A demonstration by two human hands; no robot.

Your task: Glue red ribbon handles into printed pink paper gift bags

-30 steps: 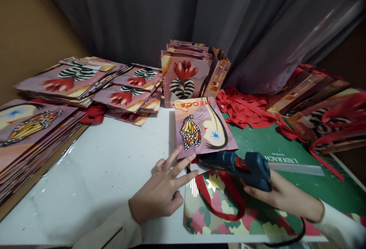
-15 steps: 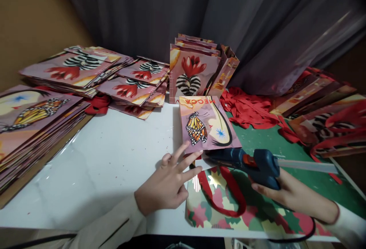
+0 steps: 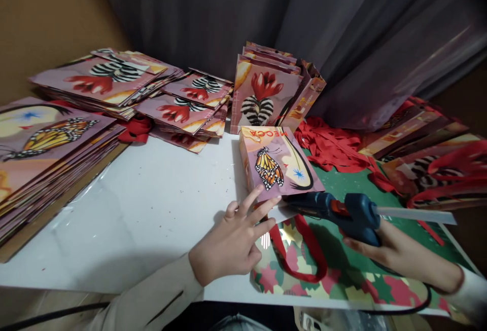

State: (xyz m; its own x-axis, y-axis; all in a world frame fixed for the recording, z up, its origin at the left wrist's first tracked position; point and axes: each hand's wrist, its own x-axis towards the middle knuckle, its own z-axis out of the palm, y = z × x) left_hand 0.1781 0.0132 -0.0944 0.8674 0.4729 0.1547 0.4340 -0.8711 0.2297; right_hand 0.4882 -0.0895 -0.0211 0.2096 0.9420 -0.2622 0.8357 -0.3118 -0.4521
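Note:
My right hand grips a dark blue glue gun with a clear glue stick poking out of its back. The gun's nozzle points left, close to the near edge of a printed paper bag with a butterfly on it. My left hand has its fingers spread, with the tips at or on that bag's near edge. A red ribbon handle loops toward me over a star-patterned sheet beneath. What lies under the bag's opening is mostly hidden.
Stacked flat bags lie at the back left, and a taller pile nearer left. Several bags stand upright behind. A heap of red ribbon lies on the green mat; more bags are at right.
The whole view has shifted slightly, so most things sit a little further right in it. Both hands keep nearly the same pose, with the glue gun still by the bag's edge.

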